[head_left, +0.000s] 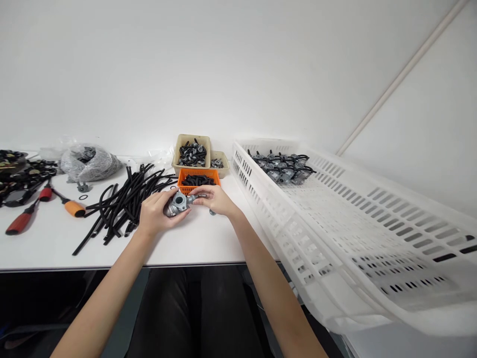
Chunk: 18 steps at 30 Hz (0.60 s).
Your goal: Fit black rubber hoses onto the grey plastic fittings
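Note:
A grey cast-metal carburetor [179,200] with a round bore is held just above the table's middle. My left hand [158,211] is closed around its left side, thumb and fingers on the body. From the right, my right hand [216,200] pinches a thin dark piece [201,196] at the carburetor's right end; whether that piece is separate from the body, I cannot tell. Under the right hand lies a small grey part [212,212]. Just behind the hands stands an orange basket [181,182] of short black tubes.
Long black hoses [128,199] lie left of my hands, with screwdrivers [74,208] and a bag of metal parts [89,166] beyond. Beige bins [176,161] of small parts stand behind. A large white crate [261,199] at right holds several carburetors [285,169].

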### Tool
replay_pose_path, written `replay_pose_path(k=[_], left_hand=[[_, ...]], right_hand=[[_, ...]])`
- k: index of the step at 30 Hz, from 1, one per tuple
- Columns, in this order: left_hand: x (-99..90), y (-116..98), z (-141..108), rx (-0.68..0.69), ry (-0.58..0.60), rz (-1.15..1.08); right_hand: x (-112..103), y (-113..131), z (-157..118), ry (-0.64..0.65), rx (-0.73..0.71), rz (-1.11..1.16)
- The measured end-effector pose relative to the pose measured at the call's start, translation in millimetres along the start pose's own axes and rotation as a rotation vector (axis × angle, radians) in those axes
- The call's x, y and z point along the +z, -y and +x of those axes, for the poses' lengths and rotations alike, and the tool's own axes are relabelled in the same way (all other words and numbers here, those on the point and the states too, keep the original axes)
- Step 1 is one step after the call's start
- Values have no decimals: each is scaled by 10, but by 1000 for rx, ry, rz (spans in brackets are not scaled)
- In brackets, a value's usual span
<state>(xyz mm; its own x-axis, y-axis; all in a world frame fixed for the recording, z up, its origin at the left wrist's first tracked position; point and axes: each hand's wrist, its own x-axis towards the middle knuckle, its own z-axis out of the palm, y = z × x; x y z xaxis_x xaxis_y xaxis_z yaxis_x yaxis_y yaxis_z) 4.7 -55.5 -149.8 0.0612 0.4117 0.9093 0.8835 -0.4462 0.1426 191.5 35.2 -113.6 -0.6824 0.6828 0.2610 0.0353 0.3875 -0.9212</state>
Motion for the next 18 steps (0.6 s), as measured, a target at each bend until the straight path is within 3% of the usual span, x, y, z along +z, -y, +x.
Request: replay_pose_path(k=[13, 18], left_hand=[[-14, -73, 34, 157, -62, 12], [-9, -47, 23, 128, -85, 7]], right_hand=[[27, 63, -24, -6, 137, -194], [-56, 68, -33, -9, -19, -51]])
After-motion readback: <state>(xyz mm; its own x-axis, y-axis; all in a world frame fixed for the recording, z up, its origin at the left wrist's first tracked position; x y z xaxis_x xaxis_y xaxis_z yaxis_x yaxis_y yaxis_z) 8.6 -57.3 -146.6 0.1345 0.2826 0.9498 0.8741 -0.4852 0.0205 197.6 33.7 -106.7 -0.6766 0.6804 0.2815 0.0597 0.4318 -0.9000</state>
